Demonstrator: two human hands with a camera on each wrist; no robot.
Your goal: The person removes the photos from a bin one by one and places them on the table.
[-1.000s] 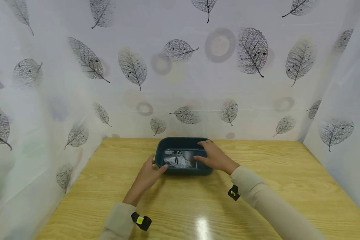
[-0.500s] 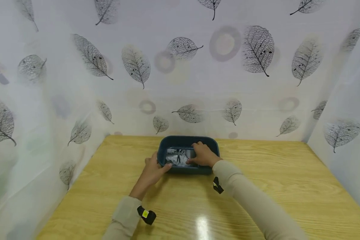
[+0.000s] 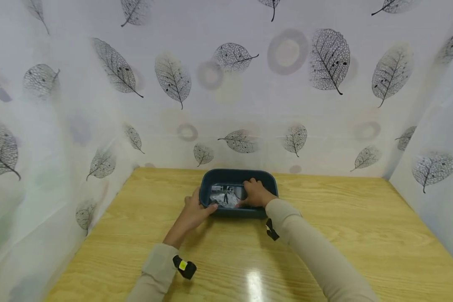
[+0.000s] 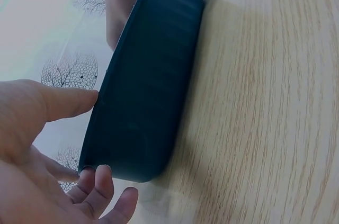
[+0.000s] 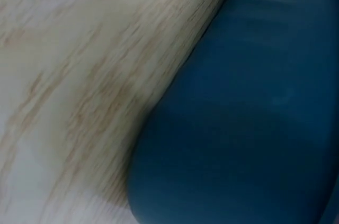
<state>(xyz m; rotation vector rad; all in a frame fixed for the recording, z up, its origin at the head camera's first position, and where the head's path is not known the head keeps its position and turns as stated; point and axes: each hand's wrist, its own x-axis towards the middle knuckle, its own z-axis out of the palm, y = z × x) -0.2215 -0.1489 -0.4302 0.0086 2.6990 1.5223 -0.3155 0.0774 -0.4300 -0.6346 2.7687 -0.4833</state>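
A dark blue, rounded rectangular basin point(image 3: 234, 213) stands on the wooden table near the back wall. Inside it lies a black-and-white photo point(image 3: 224, 197) with a pale, gown-like shape; its right end is partly covered by my right hand. My left hand point(image 3: 194, 209) holds the basin's near left corner, thumb point(image 4: 74, 102) on the rim and fingers curled at the outer wall. My right hand point(image 3: 257, 195) reaches into the basin, thumb and bent fingers spread across the photo's right end; I cannot tell whether they grip it. The right wrist view shows only the basin's outer wall point(image 5: 238, 113) and table.
The wooden table point(image 3: 343, 230) extends on both sides and in front of the basin. A white, leaf-patterned curtain point(image 3: 241, 96) rises behind and at both sides. Each sleeve bears a small black wrist camera point(image 3: 184, 267).
My right hand has moved left and down into the basin over the photo's right end. My left hand has closed in on the basin's left corner. The head view has shifted slightly.
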